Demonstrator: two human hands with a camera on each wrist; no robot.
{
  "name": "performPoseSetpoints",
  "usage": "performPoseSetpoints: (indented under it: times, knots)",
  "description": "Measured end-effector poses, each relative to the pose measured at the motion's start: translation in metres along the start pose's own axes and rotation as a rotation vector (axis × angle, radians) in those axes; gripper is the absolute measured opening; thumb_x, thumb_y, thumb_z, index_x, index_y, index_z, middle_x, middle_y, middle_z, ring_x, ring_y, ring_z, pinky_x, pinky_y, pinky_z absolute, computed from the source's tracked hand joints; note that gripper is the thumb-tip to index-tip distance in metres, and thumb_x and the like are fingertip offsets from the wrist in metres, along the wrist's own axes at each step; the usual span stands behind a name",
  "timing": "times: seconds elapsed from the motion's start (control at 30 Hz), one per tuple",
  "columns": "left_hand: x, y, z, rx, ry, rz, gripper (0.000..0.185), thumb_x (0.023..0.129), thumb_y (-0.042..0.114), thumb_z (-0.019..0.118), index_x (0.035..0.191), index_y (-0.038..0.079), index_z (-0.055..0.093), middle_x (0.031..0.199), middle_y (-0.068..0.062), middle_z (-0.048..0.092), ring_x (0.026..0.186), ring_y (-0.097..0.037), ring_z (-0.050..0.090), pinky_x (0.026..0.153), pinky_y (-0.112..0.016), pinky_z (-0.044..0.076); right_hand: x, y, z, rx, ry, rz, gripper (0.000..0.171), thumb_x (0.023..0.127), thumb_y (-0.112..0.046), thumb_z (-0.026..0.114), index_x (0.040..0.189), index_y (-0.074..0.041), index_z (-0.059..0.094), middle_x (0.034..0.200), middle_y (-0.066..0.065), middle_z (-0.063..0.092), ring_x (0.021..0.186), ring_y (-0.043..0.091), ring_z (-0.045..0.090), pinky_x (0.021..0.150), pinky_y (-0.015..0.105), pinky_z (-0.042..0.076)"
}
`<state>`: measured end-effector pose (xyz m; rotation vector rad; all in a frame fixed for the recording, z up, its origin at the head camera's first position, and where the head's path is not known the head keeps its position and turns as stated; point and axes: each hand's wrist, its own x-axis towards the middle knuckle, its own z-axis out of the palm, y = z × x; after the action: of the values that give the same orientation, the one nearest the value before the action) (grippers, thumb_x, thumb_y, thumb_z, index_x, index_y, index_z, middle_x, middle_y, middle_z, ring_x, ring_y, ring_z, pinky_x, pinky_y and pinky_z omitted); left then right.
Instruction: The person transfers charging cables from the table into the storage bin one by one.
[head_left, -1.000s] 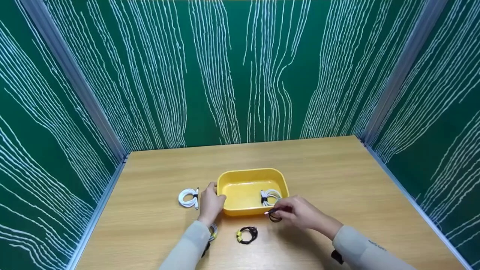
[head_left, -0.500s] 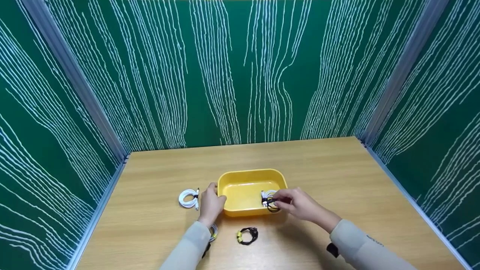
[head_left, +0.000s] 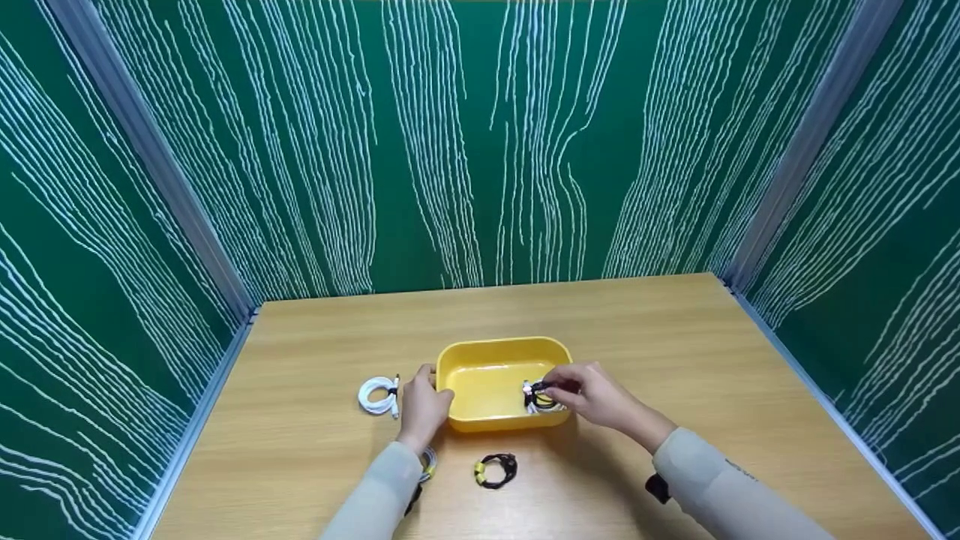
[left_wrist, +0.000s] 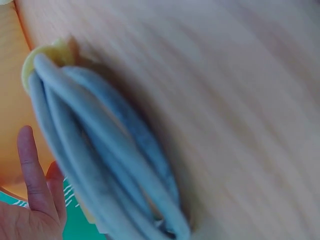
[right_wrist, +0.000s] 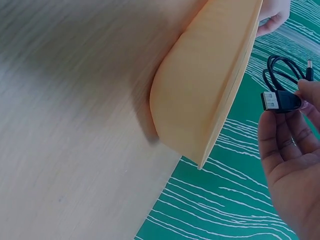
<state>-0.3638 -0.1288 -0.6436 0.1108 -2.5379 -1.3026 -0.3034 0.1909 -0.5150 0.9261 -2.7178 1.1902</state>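
Over yellow tray [head_left: 480, 351]: black cable [head_left: 541, 397] pinched by right hand [head_left: 592, 394].

1 yellow tray [head_left: 480, 349], 5 cable coils: 2 white, 2 blk, 1 grey.

1. Open from above: yellow tray [head_left: 495, 349], left half of its floor bare.
2. Blocked on the tray's left rim by left hand [head_left: 422, 407]; right part taken by right hand [head_left: 592, 396], black cable [head_left: 543, 397] and a white coil [head_left: 534, 390].
3. Near the front edge: black bundle [head_left: 495, 470], grey coil [head_left: 427, 463].
4. Left of the tray: white cable [head_left: 377, 395].
5. Wide bare table [head_left: 675, 337] behind and right.
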Motion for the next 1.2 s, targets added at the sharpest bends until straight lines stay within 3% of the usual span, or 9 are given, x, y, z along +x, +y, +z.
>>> performPoseSetpoints:
  times: [0.17, 0.4, 0.5, 0.7, 0.87, 1.07, 1.2]
  knots:
    - [-0.003, 0.003, -0.004, -0.030, -0.006, 0.016, 0.043, 0.078, 0.003, 0.076, 0.121, 0.005, 0.071, 0.096, -0.008, 0.081, 0.084, -0.020, 0.074, 0.070, -0.034, 0.060, 0.008, 0.000, -0.002, 0.007, -0.012, 0.058, 0.014, 0.102, -0.012, 0.074, 0.113, -0.006, 0.080, 0.101, 0.007, 0.079, 0.088, 0.014, 0.065, 0.079, 0.024, 0.058]
    - [-0.022, 0.048, -0.031, -0.071, -0.030, -0.001, 0.042, 0.081, -0.004, 0.071, 0.123, -0.006, 0.068, 0.101, -0.023, 0.079, 0.087, -0.031, 0.075, 0.073, -0.042, 0.064, 0.021, 0.002, -0.002, 0.013, 0.010, 0.054, 0.013, 0.102, -0.011, 0.074, 0.111, -0.003, 0.080, 0.098, 0.008, 0.079, 0.085, 0.013, 0.067, 0.075, 0.024, 0.058]
    - [-0.026, 0.056, -0.036, -0.071, -0.037, -0.006, 0.042, 0.082, -0.005, 0.069, 0.124, -0.007, 0.067, 0.101, -0.023, 0.078, 0.087, -0.030, 0.075, 0.074, -0.042, 0.065, 0.026, 0.003, -0.002, 0.024, 0.007, 0.075, 0.013, 0.103, -0.010, 0.073, 0.111, -0.003, 0.080, 0.099, 0.009, 0.079, 0.086, 0.014, 0.066, 0.076, 0.023, 0.057]
    - [-0.027, 0.062, -0.038, -0.046, -0.040, -0.028, 0.042, 0.083, -0.003, 0.069, 0.125, -0.005, 0.068, 0.103, -0.021, 0.078, 0.091, -0.031, 0.074, 0.080, -0.045, 0.064, 0.035, 0.005, -0.001, 0.026, 0.011, 0.117, 0.014, 0.104, -0.010, 0.072, 0.112, -0.002, 0.080, 0.101, 0.012, 0.079, 0.085, 0.016, 0.064, 0.076, 0.023, 0.057]
    - [-0.028, 0.061, -0.037, -0.055, -0.037, -0.018, 0.043, 0.083, -0.001, 0.068, 0.126, -0.003, 0.068, 0.104, -0.020, 0.080, 0.086, -0.025, 0.074, 0.074, -0.040, 0.063, 0.043, 0.010, 0.001, 0.022, 0.003, 0.138, 0.014, 0.104, -0.010, 0.072, 0.112, -0.003, 0.080, 0.101, 0.011, 0.079, 0.084, 0.015, 0.065, 0.074, 0.022, 0.056]
    - [-0.026, 0.051, -0.032, -0.070, -0.035, 0.019, 0.044, 0.084, -0.002, 0.067, 0.128, -0.004, 0.067, 0.107, -0.024, 0.079, 0.086, -0.026, 0.075, 0.071, -0.036, 0.063, 0.052, 0.017, 0.002, 0.007, -0.021, 0.183, 0.015, 0.105, -0.009, 0.070, 0.113, -0.002, 0.079, 0.101, 0.011, 0.079, 0.084, 0.016, 0.065, 0.076, 0.029, 0.057]
    - [-0.029, 0.059, -0.037, -0.061, -0.046, -0.017, 0.045, 0.085, -0.002, 0.068, 0.130, -0.004, 0.066, 0.111, -0.024, 0.079, 0.091, -0.029, 0.075, 0.076, -0.040, 0.064, 0.058, 0.021, 0.002, -0.008, -0.032, 0.199, 0.016, 0.106, -0.009, 0.069, 0.115, -0.001, 0.079, 0.104, 0.015, 0.079, 0.086, 0.017, 0.067, 0.080, 0.034, 0.060]
